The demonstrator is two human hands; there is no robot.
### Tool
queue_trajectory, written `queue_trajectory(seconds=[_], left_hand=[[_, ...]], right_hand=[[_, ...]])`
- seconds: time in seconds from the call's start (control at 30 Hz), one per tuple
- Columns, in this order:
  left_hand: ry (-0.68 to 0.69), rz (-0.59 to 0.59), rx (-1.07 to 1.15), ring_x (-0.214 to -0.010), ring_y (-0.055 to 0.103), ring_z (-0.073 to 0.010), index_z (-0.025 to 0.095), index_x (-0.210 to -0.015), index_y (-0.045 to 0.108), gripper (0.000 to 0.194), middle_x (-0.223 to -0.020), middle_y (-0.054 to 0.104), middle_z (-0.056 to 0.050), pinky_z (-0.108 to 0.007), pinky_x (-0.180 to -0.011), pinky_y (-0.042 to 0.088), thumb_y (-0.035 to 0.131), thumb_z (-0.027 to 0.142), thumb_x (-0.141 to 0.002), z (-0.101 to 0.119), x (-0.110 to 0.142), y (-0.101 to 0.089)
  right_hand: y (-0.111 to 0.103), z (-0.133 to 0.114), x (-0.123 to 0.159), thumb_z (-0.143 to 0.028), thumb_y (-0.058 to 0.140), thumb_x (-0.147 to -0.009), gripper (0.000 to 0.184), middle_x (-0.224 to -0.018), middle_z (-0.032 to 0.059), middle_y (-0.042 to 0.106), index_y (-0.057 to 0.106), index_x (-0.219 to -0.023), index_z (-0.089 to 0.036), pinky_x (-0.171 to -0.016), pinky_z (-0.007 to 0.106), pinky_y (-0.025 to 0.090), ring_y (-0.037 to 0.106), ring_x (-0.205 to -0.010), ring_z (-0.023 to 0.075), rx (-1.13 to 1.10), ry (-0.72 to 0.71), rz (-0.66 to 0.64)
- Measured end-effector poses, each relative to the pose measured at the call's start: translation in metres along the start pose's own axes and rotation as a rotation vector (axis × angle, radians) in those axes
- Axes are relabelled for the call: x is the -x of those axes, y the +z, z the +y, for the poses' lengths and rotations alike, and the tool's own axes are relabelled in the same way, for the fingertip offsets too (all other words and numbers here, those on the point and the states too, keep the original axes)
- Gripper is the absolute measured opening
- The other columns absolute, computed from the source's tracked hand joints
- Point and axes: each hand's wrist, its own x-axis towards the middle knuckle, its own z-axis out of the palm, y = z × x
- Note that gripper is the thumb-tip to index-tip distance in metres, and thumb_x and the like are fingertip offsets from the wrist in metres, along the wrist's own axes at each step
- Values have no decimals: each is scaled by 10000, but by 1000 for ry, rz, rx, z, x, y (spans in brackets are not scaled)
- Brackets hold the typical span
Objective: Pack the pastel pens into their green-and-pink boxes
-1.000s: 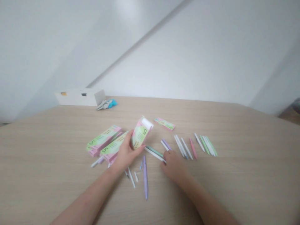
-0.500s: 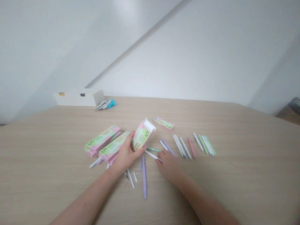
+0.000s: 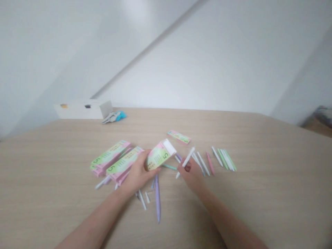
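Wrapped around a small pink-and-green pen box (image 3: 158, 155) is my left hand (image 3: 141, 173); the box tilts with its open white end up to the right. Between thumb and fingers my right hand (image 3: 190, 173) pinches a white pen (image 3: 188, 157), held slanted just right of the box. Under and beside the hands lie a green pen (image 3: 169, 167) and a purple pen (image 3: 157, 200). More pink-and-green boxes (image 3: 123, 164) are stacked left of my left hand, with pens poking out beneath them.
Right of my hands lie white pens (image 3: 203, 163), a red pen (image 3: 210, 163) and several green and white pens (image 3: 227, 159). Another pen box (image 3: 179, 136) rests farther back. A white carton (image 3: 80, 110) and a grey-and-blue crumpled item (image 3: 114, 117) stand at the back left.
My right hand has lifted the white pen off the table and turned it upward. The box in my left hand has tipped lower toward the right.
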Motion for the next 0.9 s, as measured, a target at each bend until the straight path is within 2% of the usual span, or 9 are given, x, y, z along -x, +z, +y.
queue_trajectory(seconds=[0.07, 0.13, 0.23, 0.3, 0.43, 0.5, 0.6, 0.73, 0.9], left_hand=[[20, -23, -4, -1027, 544, -247, 210, -1246, 437, 595, -1155, 552, -71, -401, -886, 450, 678, 363, -724, 1, 0, 0], [44, -35, -13, -1030, 542, -248, 210, -1221, 458, 565, -1151, 554, -73, -403, -887, 451, 680, 319, -713, 1, 0, -1], [64, -34, -39, -1057, 533, -257, 212, -1209, 466, 566, -1157, 557, -75, -412, -903, 445, 685, 292, -694, 1, 1, -1], [69, -31, -58, -1071, 528, -262, 210, -1214, 463, 578, -1165, 557, -77, -416, -911, 441, 687, 298, -689, 1, 1, 0], [89, -45, -79, -1055, 534, -255, 213, -1193, 477, 544, -1146, 564, -68, -401, -897, 449, 678, 299, -695, 0, 1, 1], [102, -53, -83, -1032, 542, -250, 220, -1178, 486, 523, -1120, 571, -61, -392, -881, 455, 673, 293, -696, 0, 1, 2], [124, -63, -104, -1038, 538, -255, 225, -1176, 483, 512, -1113, 568, -63, -397, -889, 449, 667, 292, -703, 0, 2, 2], [155, -83, -160, -1061, 526, -265, 220, -1192, 471, 516, -1126, 557, -77, -409, -911, 434, 660, 282, -715, -1, 3, 2], [173, -92, -203, -1091, 512, -280, 226, -1214, 467, 525, -1145, 549, -86, -427, -932, 420, 652, 288, -727, -1, 4, 3]], right_hand=[[0, -1, 1, -258, 573, -751, 168, -696, -13, 617, 533, -894, -181, -517, 228, 449, 599, -606, 139, -84, -25, 10], [-1, -5, 4, -320, 544, -806, 159, -650, -22, 592, 545, -873, -176, -450, 201, 392, 535, -521, 108, -133, -49, -5], [-4, -10, 8, -442, 429, -892, 307, -610, -23, 563, 558, -836, -170, -381, 188, 297, 406, -423, 74, -236, -66, -15], [-7, -13, 10, -482, 382, -912, 379, -593, -19, 545, 567, -805, -169, -375, 190, 281, 392, -420, 76, -308, -76, 7], [-16, -20, 9, -456, 389, -925, 349, -542, -32, 477, 586, -826, -185, -412, 208, 352, 450, -460, 101, -425, -150, 186], [-20, -25, 8, -428, 429, -916, 273, -597, -28, 501, 574, -903, -197, -436, 222, 401, 486, -483, 107, -470, -198, 298], [-23, -31, 7, -397, 514, -881, 212, -731, -7, 569, 524, -967, -204, -465, 238, 466, 547, -526, 112, -465, -240, 396], [-21, -35, 9, -359, 558, -866, 231, -806, 11, 630, 470, -1017, -207, -503, 243, 509, 591, -553, 115, -365, -286, 422], [-16, -34, 13, -303, 586, -847, 331, -859, 29, 664, 402, -1111, -226, -547, 261, 546, 628, -579, 126, -286, -286, 345]])
